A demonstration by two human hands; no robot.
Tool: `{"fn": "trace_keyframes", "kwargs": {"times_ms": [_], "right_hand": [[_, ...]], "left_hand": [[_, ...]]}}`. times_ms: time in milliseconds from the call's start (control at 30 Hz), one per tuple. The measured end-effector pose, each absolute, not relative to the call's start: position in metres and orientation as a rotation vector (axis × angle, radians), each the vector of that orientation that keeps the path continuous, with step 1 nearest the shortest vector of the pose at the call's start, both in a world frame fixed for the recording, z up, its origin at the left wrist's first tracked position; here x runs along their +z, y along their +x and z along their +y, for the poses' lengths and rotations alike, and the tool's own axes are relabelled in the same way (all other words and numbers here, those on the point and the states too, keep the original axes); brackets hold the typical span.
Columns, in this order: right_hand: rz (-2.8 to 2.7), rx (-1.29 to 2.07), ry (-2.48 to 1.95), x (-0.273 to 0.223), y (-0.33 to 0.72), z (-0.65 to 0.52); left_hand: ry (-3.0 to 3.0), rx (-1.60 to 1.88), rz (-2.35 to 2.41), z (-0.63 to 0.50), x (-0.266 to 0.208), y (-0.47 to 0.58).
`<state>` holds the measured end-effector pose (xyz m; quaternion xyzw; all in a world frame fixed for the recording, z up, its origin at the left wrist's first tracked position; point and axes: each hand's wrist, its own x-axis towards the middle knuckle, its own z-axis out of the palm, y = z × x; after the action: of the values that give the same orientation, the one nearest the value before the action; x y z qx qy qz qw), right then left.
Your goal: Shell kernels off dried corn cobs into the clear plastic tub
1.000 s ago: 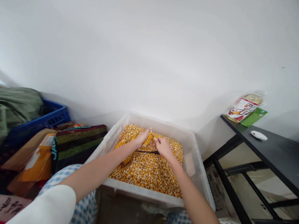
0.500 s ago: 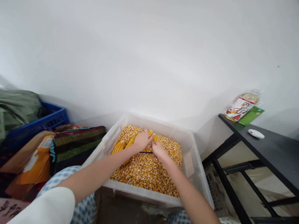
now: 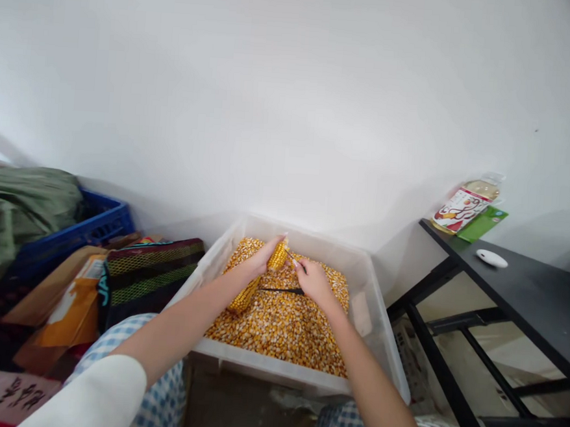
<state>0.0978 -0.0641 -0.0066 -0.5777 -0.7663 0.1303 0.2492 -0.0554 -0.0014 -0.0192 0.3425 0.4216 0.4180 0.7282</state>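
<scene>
My left hand [image 3: 264,256] is closed round an ear of corn [image 3: 277,256], tilted with its pale end up. In my right hand [image 3: 313,279] is a thin dark rod-like tool [image 3: 291,257]; its tip points at the ear's right side, and I cannot tell whether it touches. Another ear [image 3: 244,296] lies below my left forearm, partly covered by it. A second dark stick [image 3: 282,290] rests on the loose corn kernels [image 3: 281,330] under my hands. The kernels fill much of a translucent plastic bin [image 3: 373,278].
To the right stands a black table [image 3: 543,290] bearing a bottle [image 3: 466,203], a green packet [image 3: 483,224] and a white oval object [image 3: 491,258]. On the left are a blue crate [image 3: 104,217], a black mesh bag [image 3: 154,272] and cardboard [image 3: 48,288]. A white wall rises behind the bin.
The left hand has turned and lifted the ear upright. My right hand has shifted slightly right, and the thin tool now shows between it and the ear.
</scene>
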Motion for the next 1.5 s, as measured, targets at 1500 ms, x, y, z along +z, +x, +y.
{"fn": "trace_keyframes", "kwargs": {"times_ms": [1500], "right_hand": [[-2.027,0.301,-1.45,-0.004,0.1,-0.069]], "left_hand": [[0.987,0.981,0.712,0.009,-0.006,-0.075]]}}
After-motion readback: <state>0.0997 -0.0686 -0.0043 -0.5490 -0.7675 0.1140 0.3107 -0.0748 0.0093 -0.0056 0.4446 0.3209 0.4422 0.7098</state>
